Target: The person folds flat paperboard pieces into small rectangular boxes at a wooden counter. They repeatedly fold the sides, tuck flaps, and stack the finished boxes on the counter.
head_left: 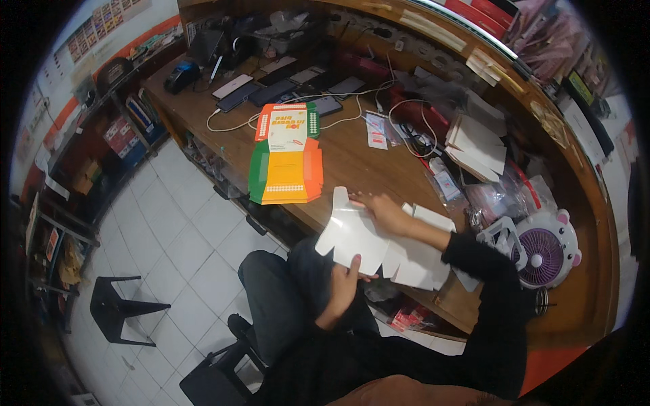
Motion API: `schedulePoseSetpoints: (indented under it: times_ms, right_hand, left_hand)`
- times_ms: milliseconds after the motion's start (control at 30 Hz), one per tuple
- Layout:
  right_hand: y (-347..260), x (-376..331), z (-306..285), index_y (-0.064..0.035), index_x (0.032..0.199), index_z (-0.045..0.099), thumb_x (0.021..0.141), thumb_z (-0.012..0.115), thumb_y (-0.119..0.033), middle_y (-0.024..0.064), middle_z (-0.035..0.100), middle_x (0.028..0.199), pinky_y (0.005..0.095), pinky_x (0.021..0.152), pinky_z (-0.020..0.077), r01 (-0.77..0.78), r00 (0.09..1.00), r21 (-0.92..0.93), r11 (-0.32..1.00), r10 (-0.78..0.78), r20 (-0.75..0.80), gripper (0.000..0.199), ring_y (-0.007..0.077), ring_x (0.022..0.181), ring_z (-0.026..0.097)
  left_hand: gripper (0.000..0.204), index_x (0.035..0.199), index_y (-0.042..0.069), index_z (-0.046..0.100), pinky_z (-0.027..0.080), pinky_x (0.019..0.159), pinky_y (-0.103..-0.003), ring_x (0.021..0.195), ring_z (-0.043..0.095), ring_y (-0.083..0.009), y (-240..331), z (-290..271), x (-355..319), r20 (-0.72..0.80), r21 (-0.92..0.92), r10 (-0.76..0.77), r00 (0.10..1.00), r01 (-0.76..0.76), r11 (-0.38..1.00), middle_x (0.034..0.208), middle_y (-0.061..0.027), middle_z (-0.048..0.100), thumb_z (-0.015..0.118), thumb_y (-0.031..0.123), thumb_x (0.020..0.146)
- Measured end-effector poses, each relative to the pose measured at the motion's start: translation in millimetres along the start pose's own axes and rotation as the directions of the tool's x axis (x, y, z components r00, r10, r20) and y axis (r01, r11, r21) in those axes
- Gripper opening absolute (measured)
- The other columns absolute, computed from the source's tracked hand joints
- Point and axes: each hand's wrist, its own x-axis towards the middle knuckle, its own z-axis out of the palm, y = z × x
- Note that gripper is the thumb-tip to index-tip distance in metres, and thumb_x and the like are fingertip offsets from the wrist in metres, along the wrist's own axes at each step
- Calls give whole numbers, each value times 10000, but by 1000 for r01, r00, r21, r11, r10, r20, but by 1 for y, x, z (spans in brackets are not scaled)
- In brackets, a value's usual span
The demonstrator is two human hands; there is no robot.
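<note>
1. Your unfolded white box (353, 235), glossy with cut flaps, overhangs the table (352, 169) edge.
2. Your left hand (344, 287) clamps its near edge between thumb and fingers.
3. Your right hand (386, 214) touches its far edge; I can't tell whether it grips.

A brown wooden counter (352, 166) carries a green, yellow and orange unfolded carton (286, 169), lying flat at its front edge. Beyond it lie several phones (274, 93), a looping pale cable (220, 130) and a small printed packet (376, 132). Farther right sit pale card pieces (476, 150) and a purple fan (542, 250).
</note>
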Motion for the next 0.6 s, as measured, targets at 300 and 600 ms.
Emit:
schedulePoseSetpoints:
  times_ms: [300,600]
  right_hand:
    - [-28,-15,76,64,1507,109,947,452,-514,226,144,1583,528,1191,37,0,925,-292,957,-111,-363,874,324,1485,116]
    - [-24,-38,-22,59,1323,482,902,632,-229,130,631,1162,381,901,491,173,975,648,742,-38,-217,532,224,990,625]
  left_hand:
    - [350,975,-73,612,473,574,-295,620,603,-144,-13,3,-12,-160,109,18,987,-1,994,760,-95,648,493,253,1019]
    - [333,1100,-67,628,482,776,-343,841,628,-178,77,-51,-12,17,277,306,952,-298,914,900,-154,685,563,238,985]
